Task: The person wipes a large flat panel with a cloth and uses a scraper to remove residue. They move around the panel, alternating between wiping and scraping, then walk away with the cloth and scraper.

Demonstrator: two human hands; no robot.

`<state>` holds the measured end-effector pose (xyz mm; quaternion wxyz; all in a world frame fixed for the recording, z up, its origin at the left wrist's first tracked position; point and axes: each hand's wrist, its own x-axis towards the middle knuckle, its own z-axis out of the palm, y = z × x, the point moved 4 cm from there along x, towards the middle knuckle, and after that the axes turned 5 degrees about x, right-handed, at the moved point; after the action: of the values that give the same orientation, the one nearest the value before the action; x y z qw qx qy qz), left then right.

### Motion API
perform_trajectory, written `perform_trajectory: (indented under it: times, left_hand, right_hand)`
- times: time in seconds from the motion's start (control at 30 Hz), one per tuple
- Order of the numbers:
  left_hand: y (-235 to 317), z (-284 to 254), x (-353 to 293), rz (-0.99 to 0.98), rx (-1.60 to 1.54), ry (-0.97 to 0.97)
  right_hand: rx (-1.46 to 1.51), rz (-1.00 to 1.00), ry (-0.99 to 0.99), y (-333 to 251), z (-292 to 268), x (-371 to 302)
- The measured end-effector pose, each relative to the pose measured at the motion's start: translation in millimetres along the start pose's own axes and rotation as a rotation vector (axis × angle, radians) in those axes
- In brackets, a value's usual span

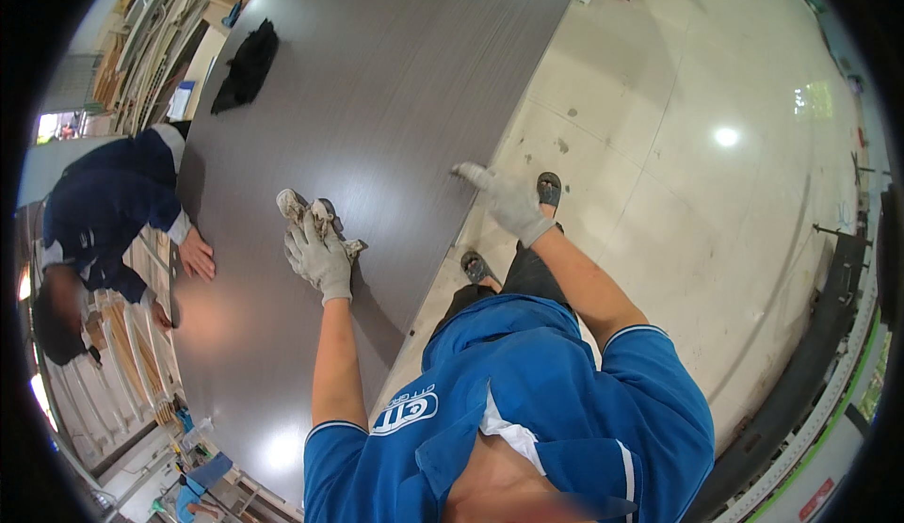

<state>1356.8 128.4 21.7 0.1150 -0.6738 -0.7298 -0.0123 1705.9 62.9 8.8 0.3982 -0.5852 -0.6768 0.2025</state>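
A large dark grey wood-grain panel [377, 71] stretches lengthwise in front of me. My left hand [318, 261], in a light grey work glove, presses a crumpled, stained pale rag [294, 205] onto its surface, fingers curled over the cloth. My right hand [513, 205], gloved the same way, is at the panel's right edge. Its fingers stretch toward the edge, the tips darkened with dirt, and nothing shows in them. Whether those fingertips touch the panel I cannot tell.
A co-worker in dark blue [113, 198] leans over the left edge, one bare hand [196, 255] on the panel. A black cloth [249, 66] lies at the far left. Racks of long strips [132, 43] stand beyond. Pale tiled floor [697, 184] extends to the right.
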Motion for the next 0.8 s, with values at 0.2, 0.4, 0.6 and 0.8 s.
perform_trajectory:
  times: [0.2, 0.4, 0.6, 0.8]
  left_hand:
    - [98, -2, 63, 0.042, -0.045, -0.01]
    - [195, -5, 130, 0.049, -0.051, -0.019]
    - [219, -13, 148, 0.03, -0.05, -0.042]
    - [212, -14, 142, 0.034, -0.093, -0.038]
  right_hand:
    - [-0.228, 0.223, -0.124, 112, -80, 87]
    - [-0.196, 0.066, 0.119, 229, -148, 158]
    - [-0.193, 0.337, 0.321, 383, -264, 272]
    - [-0.427, 0.071, 0.228, 268, -280, 244]
